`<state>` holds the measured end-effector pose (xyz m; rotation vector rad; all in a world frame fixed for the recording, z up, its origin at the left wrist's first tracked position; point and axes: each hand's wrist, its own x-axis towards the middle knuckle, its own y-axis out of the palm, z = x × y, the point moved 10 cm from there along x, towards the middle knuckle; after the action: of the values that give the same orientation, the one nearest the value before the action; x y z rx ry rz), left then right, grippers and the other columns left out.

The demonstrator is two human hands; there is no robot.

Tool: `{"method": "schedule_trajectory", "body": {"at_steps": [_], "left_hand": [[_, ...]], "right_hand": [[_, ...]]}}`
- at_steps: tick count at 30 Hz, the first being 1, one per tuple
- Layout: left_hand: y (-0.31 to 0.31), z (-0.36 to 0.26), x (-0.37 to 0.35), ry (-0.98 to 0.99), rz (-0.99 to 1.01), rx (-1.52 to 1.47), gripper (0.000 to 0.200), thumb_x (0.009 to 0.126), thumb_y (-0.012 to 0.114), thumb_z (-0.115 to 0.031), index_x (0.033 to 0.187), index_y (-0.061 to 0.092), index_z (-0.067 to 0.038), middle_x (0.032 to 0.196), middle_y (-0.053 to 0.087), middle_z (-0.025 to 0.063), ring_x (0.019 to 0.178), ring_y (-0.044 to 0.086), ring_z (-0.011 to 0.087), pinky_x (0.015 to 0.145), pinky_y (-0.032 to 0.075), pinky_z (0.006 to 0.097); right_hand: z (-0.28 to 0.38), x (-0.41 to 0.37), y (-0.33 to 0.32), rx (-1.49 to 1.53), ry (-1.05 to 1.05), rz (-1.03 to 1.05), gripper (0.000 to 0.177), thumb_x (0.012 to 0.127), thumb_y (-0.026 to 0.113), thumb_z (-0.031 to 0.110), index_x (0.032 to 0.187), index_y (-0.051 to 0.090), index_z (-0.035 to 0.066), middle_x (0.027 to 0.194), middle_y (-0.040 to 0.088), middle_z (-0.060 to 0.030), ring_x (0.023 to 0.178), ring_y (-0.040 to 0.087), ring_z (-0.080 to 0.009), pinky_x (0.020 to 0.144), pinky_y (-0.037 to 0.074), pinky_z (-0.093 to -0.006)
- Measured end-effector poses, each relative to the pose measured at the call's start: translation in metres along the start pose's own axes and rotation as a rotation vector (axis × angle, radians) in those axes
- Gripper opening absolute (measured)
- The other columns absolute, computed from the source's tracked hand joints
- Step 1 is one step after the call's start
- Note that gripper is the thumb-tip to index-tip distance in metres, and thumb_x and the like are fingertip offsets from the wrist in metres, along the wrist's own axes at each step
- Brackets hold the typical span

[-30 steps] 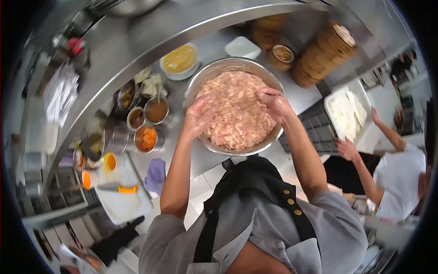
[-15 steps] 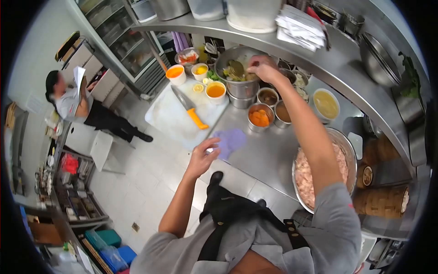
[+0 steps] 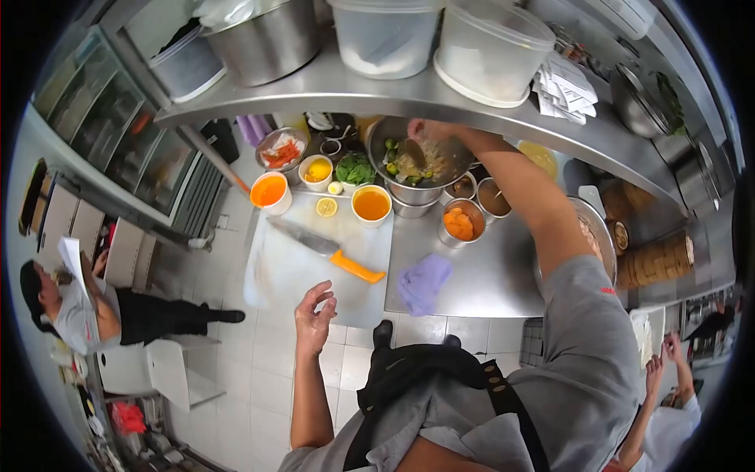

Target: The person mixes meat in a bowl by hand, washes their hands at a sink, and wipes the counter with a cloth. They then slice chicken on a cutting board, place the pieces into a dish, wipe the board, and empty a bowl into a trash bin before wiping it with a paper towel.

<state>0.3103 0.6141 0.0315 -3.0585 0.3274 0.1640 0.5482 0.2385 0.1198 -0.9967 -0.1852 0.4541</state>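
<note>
Out of the meat bowl [image 3: 602,236], the right hand [image 3: 421,130] now dips into the greens bowl [image 3: 415,191] at the counter's back edge, grip unclear; the left hand [image 3: 314,315] hovers, fingers loosely spread.

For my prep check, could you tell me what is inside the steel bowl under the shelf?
The steel bowl holds pale shreds mixed with green pieces. The right hand dips in at the back; it and the shelf hide the far part.

A commercial kitchen — stainless steel counter [image 3: 487,275] and shelf [image 3: 377,90], metal containers of sauces [image 3: 464,220], stacked bamboo steamers [image 3: 653,263], aproned staff.
</note>
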Motion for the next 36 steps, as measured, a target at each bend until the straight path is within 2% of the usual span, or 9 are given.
{"method": "schedule_trajectory", "body": {"at_steps": [5,12,14,16,24,27,29,32,36], "left_hand": [[0.022,-0.005,0.018,0.0,0.157,0.023,0.033,0.084,0.059,-0.006,0.116,0.057,-0.004,0.117,0.055,0.0097,0.097,0.058,0.0192,0.067,0.053,0.0286],[0.123,-0.04,0.038,0.111,0.48,0.085,0.035,0.086,0.057,-0.007,0.119,0.053,0.001,0.104,0.058,0.013,0.091,0.056,0.0164,0.063,0.051,0.0268],[0.176,-0.052,0.04,0.114,0.621,0.012,0.036,0.085,0.059,-0.008,0.12,0.053,0.001,0.099,0.058,0.0123,0.088,0.055,0.0145,0.063,0.05,0.026],[0.233,-0.065,0.029,0.118,0.743,-0.042,0.037,0.085,0.06,-0.008,0.12,0.052,0.001,0.1,0.059,0.0118,0.09,0.055,0.0141,0.064,0.049,0.0258],[0.488,-0.103,-0.049,0.118,1.276,-0.072,0.038,0.084,0.064,-0.009,0.119,0.053,0.001,0.111,0.057,0.0081,0.09,0.057,0.0121,0.067,0.051,0.0253],[0.538,-0.108,-0.056,0.154,1.245,-0.033,0.036,0.084,0.063,-0.007,0.118,0.054,0.001,0.11,0.058,0.0076,0.093,0.057,0.0128,0.073,0.05,0.0252],[0.564,-0.093,-0.052,0.144,1.203,0.014,0.035,0.085,0.062,-0.007,0.118,0.054,0.002,0.112,0.057,0.0076,0.098,0.056,0.0137,0.078,0.048,0.0257],[0.602,-0.064,-0.053,0.03,1.162,0.018,0.037,0.084,0.063,-0.006,0.119,0.053,0.001,0.109,0.058,0.0083,0.098,0.055,0.0128,0.086,0.044,0.0245],[0.627,-0.05,-0.059,0.006,1.015,0.077,0.041,0.085,0.062,-0.009,0.123,0.049,0.002,0.111,0.058,0.0095,0.102,0.054,0.014,0.088,0.042,0.0248]], "right_hand": [[0.019,-0.029,-0.013,-0.067,0.105,-0.136,0.019,0.076,0.055,0.015,0.091,0.066,0.01,0.093,0.064,-0.007,0.088,0.06,-0.0217,0.077,0.048,-0.0332],[0.087,-0.182,-0.044,0.007,0.679,-0.508,0.03,0.072,0.048,0.012,0.097,0.065,0.007,0.104,0.064,-0.0145,0.099,0.058,-0.0322,0.083,0.048,-0.037],[0.091,-0.254,-0.056,0.114,0.327,-1.188,0.037,0.07,0.058,0.011,0.106,0.064,0.005,0.104,0.06,-0.0202,0.085,0.062,-0.0311,0.072,0.049,-0.0369],[0.076,-0.346,-0.022,0.167,0.478,-1.431,0.035,0.069,0.059,0.006,0.103,0.063,0.003,0.092,0.06,-0.0154,0.073,0.06,-0.0262,0.068,0.05,-0.0368],[0.002,-0.69,0.046,-0.054,1.18,-1.466,0.035,0.071,0.052,0.002,0.105,0.063,0.003,0.1,0.065,-0.0152,0.089,0.061,-0.0275,0.082,0.048,-0.0352],[-0.005,-0.785,0.058,-0.02,1.044,-1.918,0.032,0.079,0.047,0.003,0.109,0.059,0.003,0.106,0.062,-0.013,0.088,0.061,-0.0222,0.076,0.05,-0.0331],[-0.019,-0.805,0.069,-0.007,1.005,-2.083,0.04,0.079,0.047,0.002,0.118,0.052,0.002,0.116,0.057,-0.0145,0.1,0.058,-0.0239,0.087,0.046,-0.0326],[-0.082,-0.775,0.064,-0.011,0.94,-1.962,0.054,0.083,0.05,0.012,0.133,0.036,-0.001,0.134,0.041,-0.0236,0.128,0.037,-0.0318,0.106,0.029,-0.038],[-0.115,-0.725,0.02,-0.177,1.103,-1.591,0.061,0.085,0.048,0.02,0.137,0.027,-0.002,0.141,0.027,-0.0278,0.134,0.022,-0.0386,0.11,0.021,-0.0429]]}}
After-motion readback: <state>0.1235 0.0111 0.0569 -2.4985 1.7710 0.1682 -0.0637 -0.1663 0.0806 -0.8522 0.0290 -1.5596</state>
